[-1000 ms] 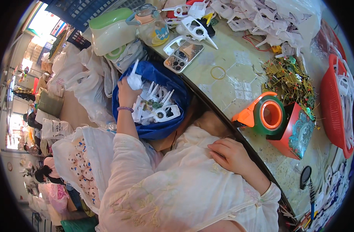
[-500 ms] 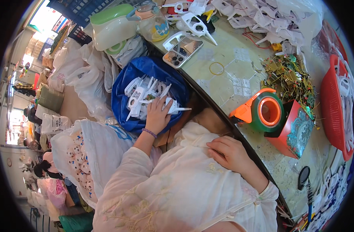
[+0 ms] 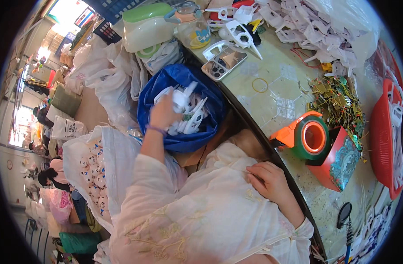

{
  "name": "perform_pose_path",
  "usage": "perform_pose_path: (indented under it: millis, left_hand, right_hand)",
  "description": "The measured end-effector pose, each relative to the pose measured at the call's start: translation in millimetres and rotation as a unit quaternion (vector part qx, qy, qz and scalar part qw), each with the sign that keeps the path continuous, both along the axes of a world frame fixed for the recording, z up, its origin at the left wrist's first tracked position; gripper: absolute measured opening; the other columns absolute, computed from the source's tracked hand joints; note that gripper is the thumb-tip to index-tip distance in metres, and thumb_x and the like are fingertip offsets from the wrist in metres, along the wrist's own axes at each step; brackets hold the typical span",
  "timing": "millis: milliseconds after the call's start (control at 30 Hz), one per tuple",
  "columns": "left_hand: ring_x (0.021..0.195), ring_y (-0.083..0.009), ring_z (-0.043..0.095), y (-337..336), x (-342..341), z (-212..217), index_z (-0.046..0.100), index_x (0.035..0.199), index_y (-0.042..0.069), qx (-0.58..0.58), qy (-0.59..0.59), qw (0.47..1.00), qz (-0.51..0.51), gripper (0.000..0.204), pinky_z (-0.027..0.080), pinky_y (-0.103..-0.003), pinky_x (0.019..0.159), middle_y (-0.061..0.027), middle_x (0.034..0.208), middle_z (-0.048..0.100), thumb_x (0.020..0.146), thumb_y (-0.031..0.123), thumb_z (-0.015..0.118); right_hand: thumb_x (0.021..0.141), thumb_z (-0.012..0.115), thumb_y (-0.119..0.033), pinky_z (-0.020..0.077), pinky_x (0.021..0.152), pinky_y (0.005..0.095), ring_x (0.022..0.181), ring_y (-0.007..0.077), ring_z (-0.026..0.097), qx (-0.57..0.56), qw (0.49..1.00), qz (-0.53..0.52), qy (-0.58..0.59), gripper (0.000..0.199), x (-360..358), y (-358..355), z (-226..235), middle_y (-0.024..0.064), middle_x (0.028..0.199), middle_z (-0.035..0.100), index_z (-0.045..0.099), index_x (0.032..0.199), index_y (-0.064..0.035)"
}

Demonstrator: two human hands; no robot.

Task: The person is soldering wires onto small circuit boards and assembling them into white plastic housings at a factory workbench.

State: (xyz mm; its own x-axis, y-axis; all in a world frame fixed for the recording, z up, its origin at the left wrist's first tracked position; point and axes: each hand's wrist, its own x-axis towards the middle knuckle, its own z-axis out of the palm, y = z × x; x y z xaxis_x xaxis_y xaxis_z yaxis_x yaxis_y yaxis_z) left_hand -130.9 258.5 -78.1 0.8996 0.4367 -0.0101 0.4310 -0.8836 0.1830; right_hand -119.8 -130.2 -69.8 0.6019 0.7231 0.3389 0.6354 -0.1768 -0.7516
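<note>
My left hand, smeared by motion, is over the mouth of a blue fabric bag in front of me. Its fingers are closed on a white plastic part, which is blurred as well. More white plastic parts lie heaped in the bag below the hand. On my lap, beside the table edge, rests my right hand. It holds nothing, and its fingers lie loosely on the cream cloth of my clothing.
A phone, a rubber band, a tape dispenser, a red box and wired circuit boards are on the table. Red baskets stand at the right. Left of me sits a white sack of small round figures.
My left hand has lifted and turned over the bag, with a white part moving in it. The whole view has shifted slightly; my right hand still rests on my lap.
</note>
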Motion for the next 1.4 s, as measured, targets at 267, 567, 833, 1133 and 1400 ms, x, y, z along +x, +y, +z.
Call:
perform_pose_path:
  millis: [267,567,833,1133,1400]
  left_hand:
    - [0.119,-0.0322,0.053,111.1,83.2,-34.3,0.053,0.129,0.011,0.004,0.259,0.966,0.012,0.073,0.043,-0.043,0.099,-0.0155,0.131,0.052,0.065,0.044,0.069]
    - [0.110,-0.0359,0.055,82.6,142.9,-74.2,0.061,0.115,0.008,0.053,0.001,0.998,-0.029,0.057,0.040,-0.049,0.095,-0.0196,0.114,0.062,0.074,0.047,0.067]
    - [0.083,-0.0307,0.068,6.2,127.9,-6.8,0.072,0.085,0.006,0.115,0.200,0.957,-0.175,0.043,0.052,-0.042,0.073,-0.0164,0.086,0.069,0.085,0.045,0.053]
    - [0.090,-0.0272,0.062,-179.3,132.8,140.7,0.065,0.107,0.003,-0.316,-0.007,0.664,-0.677,0.028,0.048,-0.033,0.079,-0.0119,0.098,0.065,0.081,0.012,0.070]
    - [0.097,-0.0307,0.059,-301.6,294.0,115.2,0.065,0.101,0.006,-0.069,-0.286,0.757,-0.584,0.026,0.048,-0.042,0.082,-0.0116,0.105,0.062,0.080,0.020,0.064]
  right_hand:
    - [0.078,0.070,-0.014,0.0516,0.066,0.0336,0.078,0.0249,0.063,-0.036,0.999,0.016,0.009,0.017,4.4,19.5,-1.0,0.0073,0.084,0.064,0.068,0.093,-0.0060]
    - [0.078,0.070,-0.015,0.0519,0.068,0.0338,0.078,0.0254,0.063,-0.053,0.998,-0.003,0.021,0.017,8.2,35.8,-3.8,0.0074,0.085,0.063,0.068,0.093,-0.0069]
    - [0.083,0.065,-0.022,0.0516,0.071,0.0351,0.081,0.0261,0.063,-0.069,0.996,-0.053,0.024,0.017,3.9,16.7,-7.1,0.0064,0.086,0.064,0.066,0.092,-0.0077]
    - [0.087,0.062,-0.016,0.0504,0.073,0.0362,0.084,0.0276,0.063,0.051,0.985,-0.126,0.110,0.017,-22.0,-51.4,36.5,0.0102,0.092,0.064,0.065,0.100,-0.0052]
    - [0.072,0.070,-0.001,0.0458,0.053,0.0320,0.062,0.0231,0.060,0.123,0.898,-0.393,-0.158,0.019,-56.6,-93.0,34.1,0.0092,0.072,0.062,0.067,0.091,-0.0038]
